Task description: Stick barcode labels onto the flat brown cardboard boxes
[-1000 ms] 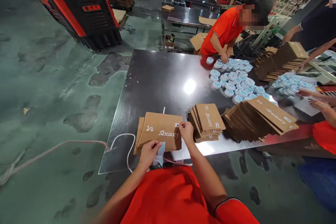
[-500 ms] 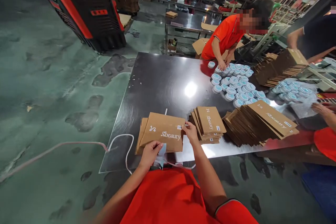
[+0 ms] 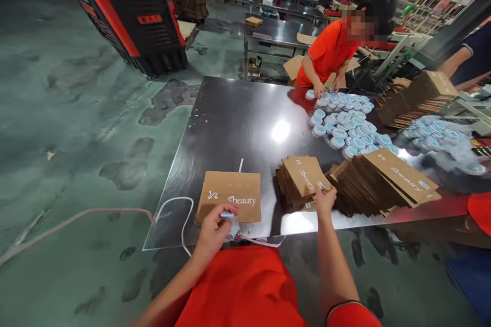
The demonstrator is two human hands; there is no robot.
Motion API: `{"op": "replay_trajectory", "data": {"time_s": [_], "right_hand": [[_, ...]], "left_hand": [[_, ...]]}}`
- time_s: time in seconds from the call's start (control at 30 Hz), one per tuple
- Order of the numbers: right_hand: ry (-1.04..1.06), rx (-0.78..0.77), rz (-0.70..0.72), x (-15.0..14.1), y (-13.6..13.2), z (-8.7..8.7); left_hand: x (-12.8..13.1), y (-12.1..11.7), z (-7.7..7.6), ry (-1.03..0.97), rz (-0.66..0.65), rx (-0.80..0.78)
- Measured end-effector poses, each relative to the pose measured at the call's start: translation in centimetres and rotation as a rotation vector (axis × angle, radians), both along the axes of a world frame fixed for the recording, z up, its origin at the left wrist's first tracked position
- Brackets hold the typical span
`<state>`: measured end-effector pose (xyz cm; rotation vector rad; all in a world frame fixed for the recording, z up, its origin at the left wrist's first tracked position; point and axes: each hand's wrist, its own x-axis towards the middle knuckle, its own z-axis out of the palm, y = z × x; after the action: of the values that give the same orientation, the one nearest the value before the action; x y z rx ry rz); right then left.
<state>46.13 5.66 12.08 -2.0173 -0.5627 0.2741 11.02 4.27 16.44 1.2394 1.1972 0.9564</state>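
Both hands worked apart. The left hand (image 3: 213, 231) pinched a small pale-blue piece (image 3: 229, 216) just over the lower edge of a lone kraft bag (image 3: 230, 195) printed "Sbeauty", which lay flat directly ahead of that hand. The right hand (image 3: 325, 201) reached the corner of the top bag (image 3: 301, 176) on a short stack, though whether it gripped that corner could not be told. Just beyond that hand leaned a much taller stack of kraft bags (image 3: 383, 186). Farther from both hands, on the steel table (image 3: 238, 122), many round white-and-blue tins (image 3: 341, 133) lay loose, with a co-worker's hands (image 3: 320, 92) among them. One bag lay apart; the stacks held many more.
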Motion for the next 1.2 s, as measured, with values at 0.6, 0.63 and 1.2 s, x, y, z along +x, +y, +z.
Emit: {"op": "replay_trajectory", "data": {"time_s": [0.6, 0.63, 1.2], "right_hand": [[0.569, 0.082, 1.05, -19.8, -3.3, 6.1], [0.552, 0.073, 1.042, -19.9, -3.3, 5.9], [0.026, -0.23, 0.707, -15.7, 4.9, -3.1]], "left_hand": [[-0.6, -0.2, 0.4, 0.207, -0.1, -0.057], [-0.6, -0.2, 0.4, 0.259, -0.113, -0.045], [-0.2, 1.8, -6.8, 0.202, -0.031, -0.211]]}}
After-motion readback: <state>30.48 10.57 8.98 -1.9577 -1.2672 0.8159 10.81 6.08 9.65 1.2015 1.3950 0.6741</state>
